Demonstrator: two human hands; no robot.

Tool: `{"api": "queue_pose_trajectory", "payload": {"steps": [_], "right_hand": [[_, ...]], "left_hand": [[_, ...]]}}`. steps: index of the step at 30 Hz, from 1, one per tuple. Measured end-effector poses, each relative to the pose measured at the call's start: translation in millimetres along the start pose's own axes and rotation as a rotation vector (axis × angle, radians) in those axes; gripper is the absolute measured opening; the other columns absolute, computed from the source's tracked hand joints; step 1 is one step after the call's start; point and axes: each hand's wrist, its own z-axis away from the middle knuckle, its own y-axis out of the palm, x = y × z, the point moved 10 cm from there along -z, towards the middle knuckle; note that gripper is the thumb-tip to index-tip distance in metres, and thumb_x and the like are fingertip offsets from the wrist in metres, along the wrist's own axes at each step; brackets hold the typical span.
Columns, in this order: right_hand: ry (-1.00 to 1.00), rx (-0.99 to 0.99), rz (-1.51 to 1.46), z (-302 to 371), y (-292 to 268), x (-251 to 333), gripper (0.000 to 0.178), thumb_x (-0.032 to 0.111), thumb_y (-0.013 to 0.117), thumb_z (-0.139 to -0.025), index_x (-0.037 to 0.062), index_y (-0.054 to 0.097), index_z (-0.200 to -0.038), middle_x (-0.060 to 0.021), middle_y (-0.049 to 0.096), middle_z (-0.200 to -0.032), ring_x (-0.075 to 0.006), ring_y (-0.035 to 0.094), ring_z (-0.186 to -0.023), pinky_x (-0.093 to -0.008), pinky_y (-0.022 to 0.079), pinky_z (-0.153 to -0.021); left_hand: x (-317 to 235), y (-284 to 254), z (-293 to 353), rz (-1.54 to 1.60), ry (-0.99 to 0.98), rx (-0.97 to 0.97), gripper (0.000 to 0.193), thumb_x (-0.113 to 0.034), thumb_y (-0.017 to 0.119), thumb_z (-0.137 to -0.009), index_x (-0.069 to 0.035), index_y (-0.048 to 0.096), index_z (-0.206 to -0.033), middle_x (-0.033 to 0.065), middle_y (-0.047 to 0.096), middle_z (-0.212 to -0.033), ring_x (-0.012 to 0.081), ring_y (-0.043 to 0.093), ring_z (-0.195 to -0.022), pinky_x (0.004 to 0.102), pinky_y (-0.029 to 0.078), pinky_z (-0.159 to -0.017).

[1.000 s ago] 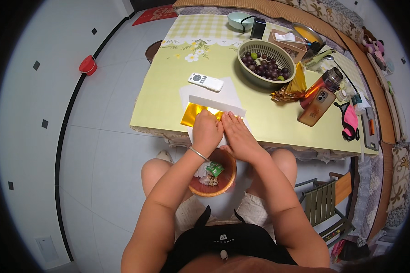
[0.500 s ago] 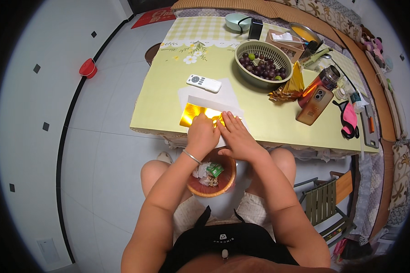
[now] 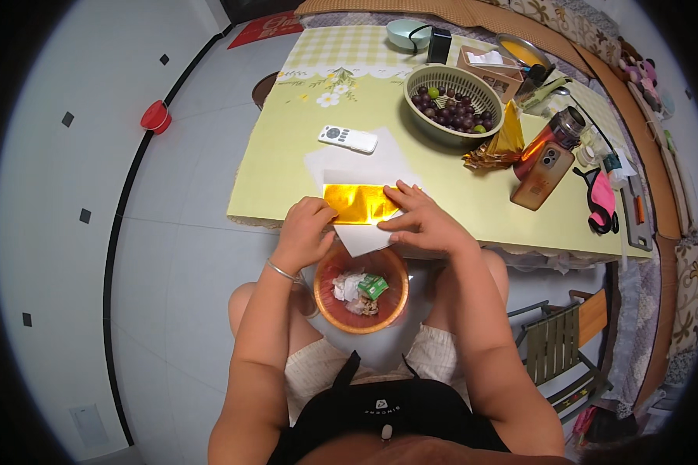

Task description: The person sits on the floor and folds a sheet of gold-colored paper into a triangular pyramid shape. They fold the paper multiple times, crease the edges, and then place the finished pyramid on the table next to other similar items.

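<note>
A shiny gold foil sheet (image 3: pixel 361 203) with a white border lies at the table's near edge, folded into a band, over white paper (image 3: pixel 364 239) that hangs past the edge. My left hand (image 3: pixel 306 231) is at its left end, fingers bent, thumb and forefinger pinching the corner. At the right end rests my right hand (image 3: pixel 428 223), fingers spread over the foil, thumb apart near its lower edge. Just beyond is a white remote control (image 3: pixel 348 139). More folded gold foil pieces (image 3: pixel 498 151) stand beside the fruit basket, right of my hands.
A colander (image 3: pixel 420 128) of dark grapes sits mid-table. To the right are a phone (image 3: pixel 544 177) leaning on a red flask (image 3: pixel 560 128), and a pink-and-black eye mask (image 3: pixel 599 200). Below the table edge, between my knees, stands a bin (image 3: pixel 329 304) with rubbish; a folding chair (image 3: pixel 554 345) is at right.
My hands have moved apart: the left slid to the foil's left end, the right shifted right. More of the gold band shows, and white paper now sticks out below it.
</note>
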Motion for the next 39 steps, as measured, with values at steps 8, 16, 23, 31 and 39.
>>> {"api": "queue_pose_trajectory", "payload": {"steps": [8, 16, 23, 31, 39], "right_hand": [[0.108, -0.045, -0.059, -5.7, -6.6, -15.1, 0.024, 0.018, 0.073, -0.084, 0.0164, 0.078, -0.108, -0.0150, 0.054, -0.145, -0.0367, 0.035, -0.145, -0.0485, 0.020, -0.122], [0.076, -0.126, -0.028, -8.0, -8.5, -16.9, 0.017, 0.017, 0.072, -0.084, 0.0123, 0.078, -0.099, -0.0164, 0.059, -0.138, -0.0353, 0.044, -0.139, -0.0451, 0.030, -0.119], [0.096, -0.118, -0.057, -12.3, -10.9, -8.8, 0.013, 0.012, 0.071, -0.083, 0.0077, 0.076, -0.094, -0.0179, 0.061, -0.135, -0.0353, 0.046, -0.138, -0.0437, 0.033, -0.117], [0.087, -0.129, -0.047, -14.5, -13.2, -13.2, 0.013, 0.009, 0.073, -0.081, 0.0054, 0.075, -0.093, -0.0163, 0.062, -0.134, -0.0356, 0.048, -0.136, -0.0428, 0.039, -0.113], [0.032, -0.331, 0.078, -25.9, -2.6, 17.4, 0.021, 0.021, 0.075, -0.079, 0.0030, 0.065, -0.084, -0.0162, 0.064, -0.127, -0.0350, 0.059, -0.117, -0.0426, 0.049, -0.098]], "left_hand": [[-5.8, -6.0, -1.4, -0.050, 0.085, -0.076, 0.020, -0.002, 0.071, -0.075, -0.004, 0.066, -0.094, 0.0108, 0.064, -0.097, 0.0324, 0.060, -0.091, 0.0419, 0.049, -0.080], [19.5, -0.6, 3.9, 0.040, 0.034, 0.009, 0.021, -0.008, 0.076, -0.074, -0.004, 0.071, -0.094, 0.0099, 0.067, -0.103, 0.0313, 0.062, -0.094, 0.0424, 0.051, -0.082], [-1.0, -1.8, -2.0, -0.045, 0.087, -0.033, 0.023, -0.007, 0.076, -0.073, -0.005, 0.071, -0.096, 0.0082, 0.068, -0.101, 0.0296, 0.063, -0.094, 0.0418, 0.051, -0.083], [11.6, 1.2, 0.5, 0.065, 0.064, 0.010, 0.017, -0.007, 0.074, -0.075, -0.004, 0.071, -0.092, 0.0094, 0.070, -0.097, 0.0308, 0.065, -0.090, 0.0422, 0.051, -0.084], [-9.2, 5.3, -8.0, 0.102, 0.020, -0.024, 0.017, -0.006, 0.066, -0.079, -0.002, 0.065, -0.095, 0.0142, 0.069, -0.095, 0.0345, 0.064, -0.089, 0.0434, 0.050, -0.086]]}}
